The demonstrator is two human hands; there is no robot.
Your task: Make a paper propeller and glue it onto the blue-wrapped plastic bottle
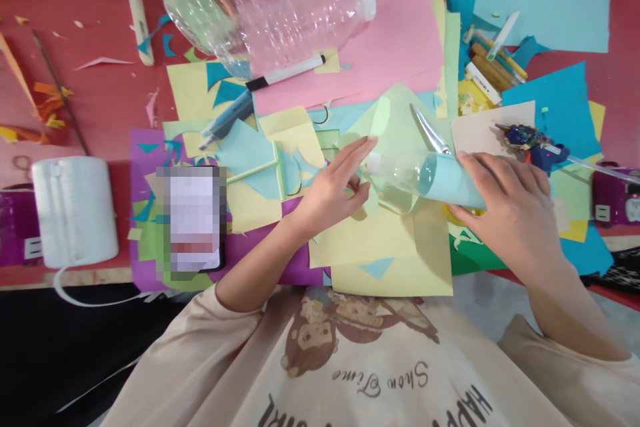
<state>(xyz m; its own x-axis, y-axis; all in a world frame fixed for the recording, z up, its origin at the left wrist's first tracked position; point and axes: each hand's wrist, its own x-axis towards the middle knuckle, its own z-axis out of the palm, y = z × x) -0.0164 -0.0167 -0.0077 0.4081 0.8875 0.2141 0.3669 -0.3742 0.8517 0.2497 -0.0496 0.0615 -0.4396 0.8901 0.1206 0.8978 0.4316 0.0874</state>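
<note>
The red desk (107, 103) carries overlapping yellow paper (367, 243). Above it, the clear bottle (400, 172) lies on its side between the hands, its base end sleeved in a pale blue wrap (450, 177). The right hand (515, 203) curls its fingers around that sleeved end; the left hand (335, 190) has fingers parted and half bent near the cap (374, 163), seemingly holding nothing; contact I cannot tell. A silver blade (431, 130) lies just beside. The step appears to be steadying the wrapped bottle, calling for a firm right grip.
</note>
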